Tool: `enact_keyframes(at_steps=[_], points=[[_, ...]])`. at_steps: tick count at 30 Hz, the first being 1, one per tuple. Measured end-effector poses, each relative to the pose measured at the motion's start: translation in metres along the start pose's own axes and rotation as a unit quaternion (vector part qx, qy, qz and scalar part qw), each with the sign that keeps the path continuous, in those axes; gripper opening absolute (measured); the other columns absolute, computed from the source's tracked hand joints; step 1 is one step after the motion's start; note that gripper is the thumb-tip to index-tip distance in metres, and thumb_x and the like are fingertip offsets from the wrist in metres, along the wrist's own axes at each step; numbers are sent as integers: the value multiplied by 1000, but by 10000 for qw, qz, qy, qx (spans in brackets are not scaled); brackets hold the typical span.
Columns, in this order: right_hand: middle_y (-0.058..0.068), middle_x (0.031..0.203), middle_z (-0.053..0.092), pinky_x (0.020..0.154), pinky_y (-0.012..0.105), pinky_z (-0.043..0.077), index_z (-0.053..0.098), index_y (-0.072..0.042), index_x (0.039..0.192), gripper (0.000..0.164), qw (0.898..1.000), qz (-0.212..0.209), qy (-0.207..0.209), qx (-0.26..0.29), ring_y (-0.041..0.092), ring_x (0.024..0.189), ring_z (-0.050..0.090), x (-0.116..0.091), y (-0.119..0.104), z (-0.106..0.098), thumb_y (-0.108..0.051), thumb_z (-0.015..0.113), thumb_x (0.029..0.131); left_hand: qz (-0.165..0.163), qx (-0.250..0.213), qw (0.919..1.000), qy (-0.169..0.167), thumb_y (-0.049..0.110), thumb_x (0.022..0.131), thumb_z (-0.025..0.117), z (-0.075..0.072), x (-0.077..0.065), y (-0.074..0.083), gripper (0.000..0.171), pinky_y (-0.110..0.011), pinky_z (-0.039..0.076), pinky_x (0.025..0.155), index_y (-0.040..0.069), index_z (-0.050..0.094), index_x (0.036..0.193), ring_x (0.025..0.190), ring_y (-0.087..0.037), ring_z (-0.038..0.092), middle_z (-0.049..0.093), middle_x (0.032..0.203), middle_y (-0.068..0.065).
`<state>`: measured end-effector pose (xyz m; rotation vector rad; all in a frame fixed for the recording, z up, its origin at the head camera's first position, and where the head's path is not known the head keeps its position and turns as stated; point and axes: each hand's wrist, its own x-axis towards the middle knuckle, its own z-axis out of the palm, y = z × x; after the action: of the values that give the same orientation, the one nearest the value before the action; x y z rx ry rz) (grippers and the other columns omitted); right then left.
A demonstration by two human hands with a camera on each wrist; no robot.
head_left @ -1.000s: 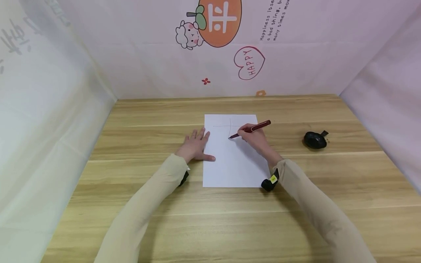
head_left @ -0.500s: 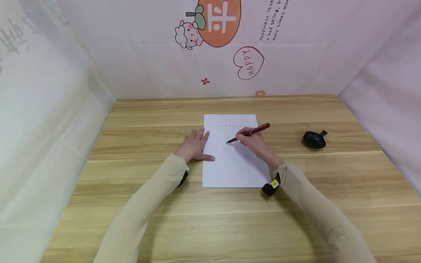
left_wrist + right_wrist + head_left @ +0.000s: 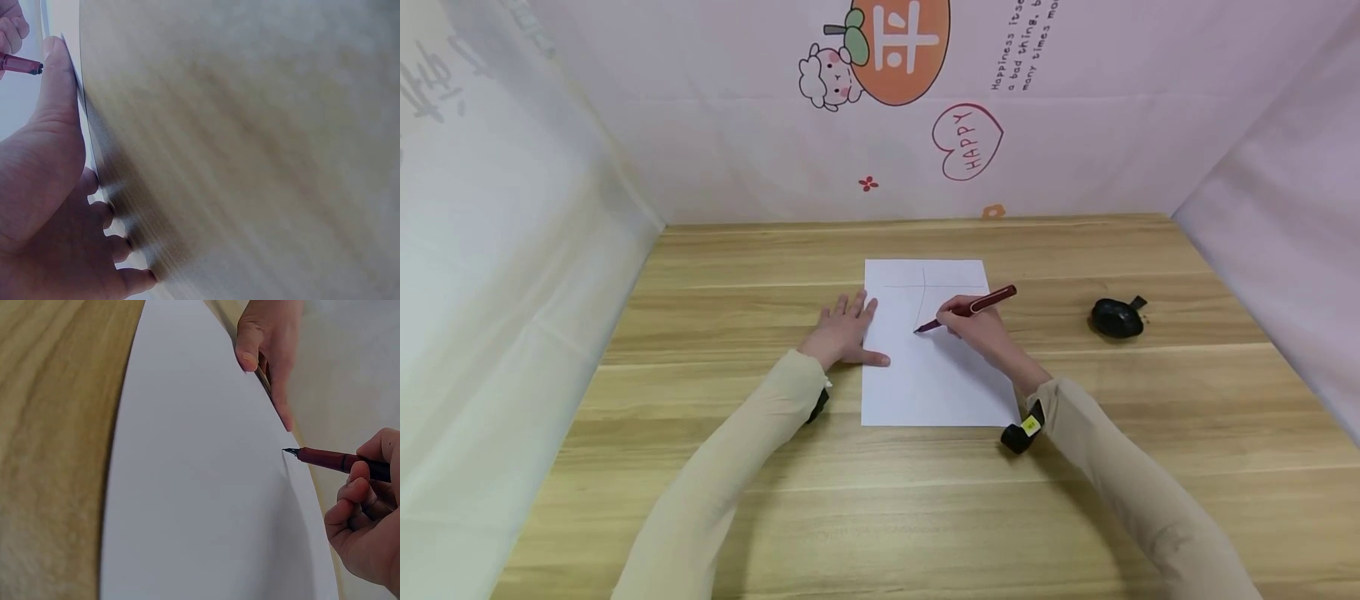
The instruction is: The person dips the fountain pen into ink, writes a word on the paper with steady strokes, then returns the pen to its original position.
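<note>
A white sheet of paper lies on the table, with a thin horizontal line and a longer line crossing it downward near its top. My right hand pinches a dark red fountain pen, its nib touching the paper at the lower end of the long line. In the right wrist view the pen leans over the sheet, metal nib on its surface. My left hand rests with spread, straight fingers on the paper's left edge, thumb on the sheet; the left wrist view shows this hand close up.
A black rounded object with a small tab sits on the table to the right. The wooden table meets printed white cloth at the back, with cloth on both sides too. A black wrist device hangs by the right sleeve.
My right hand and the pen have moved down and slightly left over the paper, and the downward line has grown longer. The left hand stays in place.
</note>
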<state>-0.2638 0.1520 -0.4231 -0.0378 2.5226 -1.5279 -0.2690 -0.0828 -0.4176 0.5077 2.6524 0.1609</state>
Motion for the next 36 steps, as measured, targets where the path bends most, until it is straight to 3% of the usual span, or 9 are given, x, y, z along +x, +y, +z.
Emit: enact_keyframes(at_steps=[17, 36], points=[[-2, 67, 55, 58, 22, 37, 67, -2, 99, 22, 9990, -225, -290, -248, 14, 64, 49, -9, 0, 2, -18, 58, 88, -20, 45, 10000, 5, 68, 77, 57, 0, 0, 0, 107, -59, 9, 115, 14, 2, 152, 146, -37, -3, -9, 159, -10], [-7, 60, 47, 59, 22, 32, 66, -5, 92, 15, 9972, -488, -569, -23, 10, 64, 43, -17, 5, 4, -17, 58, 86, -27, -31, 10000, 38, 67, 77, 59, 0, -1, 0, 108, -59, 11, 115, 14, 2, 152, 146, -39, -1, -8, 159, -11]])
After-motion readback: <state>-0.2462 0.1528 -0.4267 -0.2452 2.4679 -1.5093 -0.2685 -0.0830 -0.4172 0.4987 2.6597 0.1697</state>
